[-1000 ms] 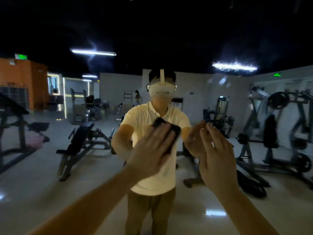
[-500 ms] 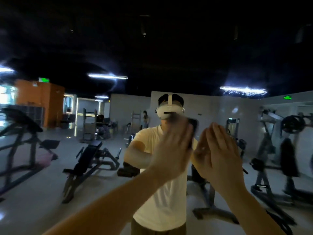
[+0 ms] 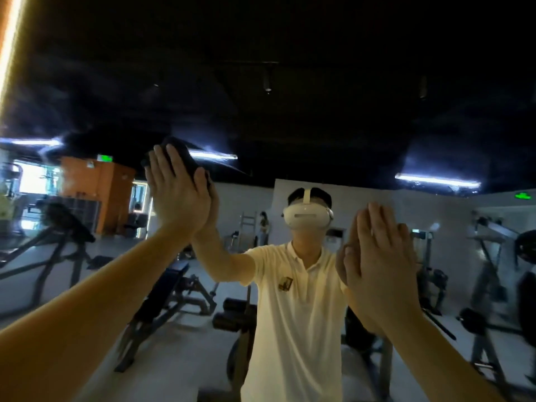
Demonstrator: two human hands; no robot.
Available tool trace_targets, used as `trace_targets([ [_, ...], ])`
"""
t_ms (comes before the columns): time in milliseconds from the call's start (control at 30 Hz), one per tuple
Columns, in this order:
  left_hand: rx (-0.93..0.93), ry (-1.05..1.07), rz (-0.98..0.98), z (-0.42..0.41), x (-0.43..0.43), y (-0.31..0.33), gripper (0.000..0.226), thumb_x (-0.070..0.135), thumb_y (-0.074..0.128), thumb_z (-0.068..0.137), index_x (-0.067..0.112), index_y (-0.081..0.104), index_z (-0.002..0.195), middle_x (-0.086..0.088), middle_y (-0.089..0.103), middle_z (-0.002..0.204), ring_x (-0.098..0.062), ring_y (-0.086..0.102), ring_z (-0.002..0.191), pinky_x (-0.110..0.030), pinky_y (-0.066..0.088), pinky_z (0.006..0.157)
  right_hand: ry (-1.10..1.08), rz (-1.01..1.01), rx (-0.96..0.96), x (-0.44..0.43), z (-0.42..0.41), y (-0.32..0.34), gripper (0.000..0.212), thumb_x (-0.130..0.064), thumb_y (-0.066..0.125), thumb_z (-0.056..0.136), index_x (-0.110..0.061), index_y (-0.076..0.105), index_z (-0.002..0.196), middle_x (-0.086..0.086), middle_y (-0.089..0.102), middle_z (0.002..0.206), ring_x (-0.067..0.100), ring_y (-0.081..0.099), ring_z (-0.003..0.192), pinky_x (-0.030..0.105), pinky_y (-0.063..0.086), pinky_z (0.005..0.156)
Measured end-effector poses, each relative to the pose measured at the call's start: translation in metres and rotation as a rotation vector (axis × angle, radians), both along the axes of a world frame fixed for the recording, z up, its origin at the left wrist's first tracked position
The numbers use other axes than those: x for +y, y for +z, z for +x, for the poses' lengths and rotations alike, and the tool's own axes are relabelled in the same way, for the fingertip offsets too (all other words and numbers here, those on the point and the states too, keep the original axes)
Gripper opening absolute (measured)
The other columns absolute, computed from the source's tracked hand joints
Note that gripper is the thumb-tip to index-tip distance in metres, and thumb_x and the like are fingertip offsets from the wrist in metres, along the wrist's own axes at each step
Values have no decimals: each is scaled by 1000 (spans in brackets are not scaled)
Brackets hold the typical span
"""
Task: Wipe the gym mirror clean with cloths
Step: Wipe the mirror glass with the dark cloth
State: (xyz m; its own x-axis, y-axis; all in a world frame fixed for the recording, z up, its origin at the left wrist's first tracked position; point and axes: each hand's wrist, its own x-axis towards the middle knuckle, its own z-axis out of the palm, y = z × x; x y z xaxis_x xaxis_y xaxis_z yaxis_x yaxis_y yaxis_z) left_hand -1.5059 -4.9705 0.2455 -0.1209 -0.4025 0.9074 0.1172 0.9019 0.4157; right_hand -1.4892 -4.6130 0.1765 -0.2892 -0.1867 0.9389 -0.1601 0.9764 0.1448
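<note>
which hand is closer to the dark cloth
Left. The left hand presses flat on the cloth against the mirror; the right hand is flat well off to its right, lower down.

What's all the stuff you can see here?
mirror: one, shiny, filling the view ahead
cloth: one, dark, high left on the mirror
weight bench: one, black, reflected lower left
strip lights: three, white, reflected on the ceiling
exit signs: two, green, reflected left and right
headset: one, white, reflected in the middle
left hand: one, flat, pressing the cloth
right hand: one, flat against the mirror, no cloth showing
</note>
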Motion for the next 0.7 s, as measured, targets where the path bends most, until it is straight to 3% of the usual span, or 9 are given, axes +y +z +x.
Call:
trace_targets([
  [100,78,-44,-109,0,63,-4,70,45,23,110,3,9,164,-21,6,172,-34,2,160,-55,8,129,17,-38,20,-7,-1,-3,65,-37,25,105,-1,29,158,18,19,169,32,12,158,57,19,125],
  [267,-84,-132,-918,1,149,-53,68,45,30,111,10,9,166,-17,2,173,-29,-5,161,-53,12,128,93,-79,61,-7,-2,1,63,-33,23,102,1,39,153,19,31,164,33,24,155,59,29,120],
  [333,-77,-89,-1032,3,126,-43,70,51,30,110,13,13,166,-16,7,173,-29,0,161,-51,8,129,99,-69,70,-2,-5,3,63,-32,25,100,0,44,151,18,34,163,33,28,153,58,32,119],
  [400,-45,-61,-885,6,90,-26,72,55,33,107,16,17,165,-15,13,172,-28,6,159,-52,10,129,75,-51,62,2,-7,3,63,-30,27,99,-1,42,153,16,30,165,31,25,155,57,30,120],
  [533,-17,37,-280,1,15,7,76,58,14,107,7,19,163,-23,18,169,-38,15,157,-60,14,126,47,-36,43,0,-7,-3,67,-33,25,99,-3,32,158,15,22,169,29,16,157,57,26,123],
  [600,-5,37,-207,-3,17,8,78,56,10,108,1,15,163,-28,16,168,-41,12,157,-59,12,126,28,-40,41,-3,-6,-4,66,-33,24,100,-3,29,159,16,21,169,30,15,158,57,24,123],
  [700,33,-29,-345,-5,69,-5,75,53,14,109,3,7,164,-24,5,171,-36,0,160,-54,4,129,20,-37,33,-2,-7,-4,65,-32,25,101,-4,27,160,15,19,169,29,13,158,56,23,124],
])
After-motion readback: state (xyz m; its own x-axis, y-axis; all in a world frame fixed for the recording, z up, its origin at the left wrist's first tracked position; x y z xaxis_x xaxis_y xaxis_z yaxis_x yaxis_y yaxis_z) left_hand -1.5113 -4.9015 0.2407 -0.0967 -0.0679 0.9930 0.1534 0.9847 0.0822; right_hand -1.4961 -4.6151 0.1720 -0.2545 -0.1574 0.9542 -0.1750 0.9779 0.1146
